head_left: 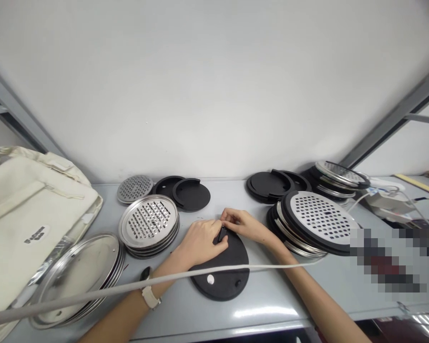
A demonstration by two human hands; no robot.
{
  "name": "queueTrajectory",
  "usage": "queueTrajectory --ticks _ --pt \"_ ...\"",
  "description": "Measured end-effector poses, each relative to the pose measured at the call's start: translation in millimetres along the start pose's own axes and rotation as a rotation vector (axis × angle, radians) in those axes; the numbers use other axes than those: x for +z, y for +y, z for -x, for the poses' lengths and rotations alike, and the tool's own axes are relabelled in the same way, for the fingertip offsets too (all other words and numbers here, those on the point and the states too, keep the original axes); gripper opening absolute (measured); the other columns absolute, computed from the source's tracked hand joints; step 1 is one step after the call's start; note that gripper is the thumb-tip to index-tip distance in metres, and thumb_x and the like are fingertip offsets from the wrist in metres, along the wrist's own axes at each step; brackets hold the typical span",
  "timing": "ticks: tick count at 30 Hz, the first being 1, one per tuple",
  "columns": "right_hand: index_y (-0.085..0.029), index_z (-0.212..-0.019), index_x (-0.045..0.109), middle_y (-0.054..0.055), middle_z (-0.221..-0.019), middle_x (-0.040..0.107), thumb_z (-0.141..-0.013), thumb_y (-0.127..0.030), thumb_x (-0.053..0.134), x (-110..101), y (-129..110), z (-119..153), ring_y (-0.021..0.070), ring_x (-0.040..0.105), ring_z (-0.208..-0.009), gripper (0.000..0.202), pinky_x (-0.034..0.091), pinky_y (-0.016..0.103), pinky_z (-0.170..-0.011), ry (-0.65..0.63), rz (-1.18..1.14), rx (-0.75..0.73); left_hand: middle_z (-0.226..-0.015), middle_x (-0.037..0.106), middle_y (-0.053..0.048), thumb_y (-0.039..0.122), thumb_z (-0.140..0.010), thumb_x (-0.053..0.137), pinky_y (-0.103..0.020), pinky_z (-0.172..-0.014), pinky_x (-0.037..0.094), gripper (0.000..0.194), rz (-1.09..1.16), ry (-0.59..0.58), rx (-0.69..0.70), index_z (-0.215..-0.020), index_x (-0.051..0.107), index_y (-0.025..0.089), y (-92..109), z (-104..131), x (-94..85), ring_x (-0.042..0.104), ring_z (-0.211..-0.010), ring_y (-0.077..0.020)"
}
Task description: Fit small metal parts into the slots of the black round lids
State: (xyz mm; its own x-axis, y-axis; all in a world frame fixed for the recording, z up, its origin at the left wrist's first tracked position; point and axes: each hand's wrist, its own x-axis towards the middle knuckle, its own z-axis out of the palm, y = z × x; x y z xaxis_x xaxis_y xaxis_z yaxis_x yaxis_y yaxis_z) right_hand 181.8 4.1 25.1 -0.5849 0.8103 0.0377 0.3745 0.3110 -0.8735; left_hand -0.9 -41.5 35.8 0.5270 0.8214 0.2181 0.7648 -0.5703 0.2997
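Observation:
A black round plate (232,250) with a raised rim lies on the grey table, a white round spot and a small dark knob on its near part. My left hand (200,240) rests over its far left side, thumb and fingers closed around a small black piece (220,233) at the far edge. From the right, my right hand (245,224) meets it there, its fingertips pinched together against the far end of that piece. What lies between the right fingertips is hidden. A pale cable (157,277) crosses in front of the left wrist and the plate.
Left of me are stacked metal grater discs (152,221), plain metal discs (82,276) and a cream bag (32,209). Black rings (192,194) lie behind. On the right stand more black plates (271,186) and a stack topped by a black-rimmed grater (320,219).

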Motion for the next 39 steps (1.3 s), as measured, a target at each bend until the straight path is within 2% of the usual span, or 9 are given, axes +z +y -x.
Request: queueTrajectory --ticks 7,14,21,32,39 --pt "-0.016 -0.077 0.046 -0.004 -0.064 0.044 -0.084 -0.052 0.051 1.1 11.1 -2.6 0.0081 0.038 -0.057 0.036 0.033 0.021 -0.053 -0.057 -0.149 0.027 -0.071 0.058 0.0 0.03 -0.082 0.052 -0.029 -0.059 0.033 0.014 -0.005 0.014 0.009 -0.074 0.048 0.019 -0.5 0.1 0.5 0.056 -0.067 -0.0168" --pt "-0.018 -0.073 0.04 -0.006 -0.061 0.035 -0.09 -0.048 0.042 -1.3 6.7 0.4 0.0082 0.032 -0.056 0.034 0.029 0.021 -0.052 -0.131 -0.033 0.031 -0.074 0.06 0.0 0.029 -0.083 0.051 -0.029 -0.057 0.031 0.013 0.006 0.017 0.015 -0.076 0.048 0.019 -1.2 0.0 0.2 0.055 -0.066 -0.0164" --pt "-0.019 -0.074 0.039 -0.006 -0.062 0.035 -0.093 -0.048 0.035 -0.4 4.6 1.1 0.0089 0.032 -0.057 0.035 0.028 0.022 -0.053 -0.086 0.066 -0.003 -0.071 0.059 0.0 0.03 -0.083 0.05 -0.029 -0.059 0.032 0.014 -0.043 -0.014 0.057 -0.075 0.048 0.019 -2.4 -0.5 -1.6 0.055 -0.065 -0.0172" --pt "-0.019 -0.073 0.039 -0.005 -0.064 0.035 -0.094 -0.046 0.033 -0.9 3.8 1.5 0.0101 0.034 -0.06 0.035 0.031 0.023 -0.057 -0.098 0.108 -0.007 -0.076 0.062 -0.001 0.028 -0.085 0.048 -0.029 -0.061 0.033 0.012 -0.067 -0.086 0.148 -0.078 0.051 0.018 -7.2 -0.1 -5.8 0.057 -0.068 -0.0174" --pt "-0.019 -0.073 0.039 -0.004 -0.065 0.037 -0.095 -0.042 0.032 -0.7 3.7 1.1 0.0106 0.036 -0.061 0.033 0.031 0.024 -0.059 -0.093 0.151 -0.008 -0.069 0.059 0.001 0.028 -0.082 0.05 -0.029 -0.057 0.029 0.013 -0.057 -0.064 0.137 -0.073 0.049 0.018 -6.9 -0.9 -5.9 0.054 -0.062 -0.0153"
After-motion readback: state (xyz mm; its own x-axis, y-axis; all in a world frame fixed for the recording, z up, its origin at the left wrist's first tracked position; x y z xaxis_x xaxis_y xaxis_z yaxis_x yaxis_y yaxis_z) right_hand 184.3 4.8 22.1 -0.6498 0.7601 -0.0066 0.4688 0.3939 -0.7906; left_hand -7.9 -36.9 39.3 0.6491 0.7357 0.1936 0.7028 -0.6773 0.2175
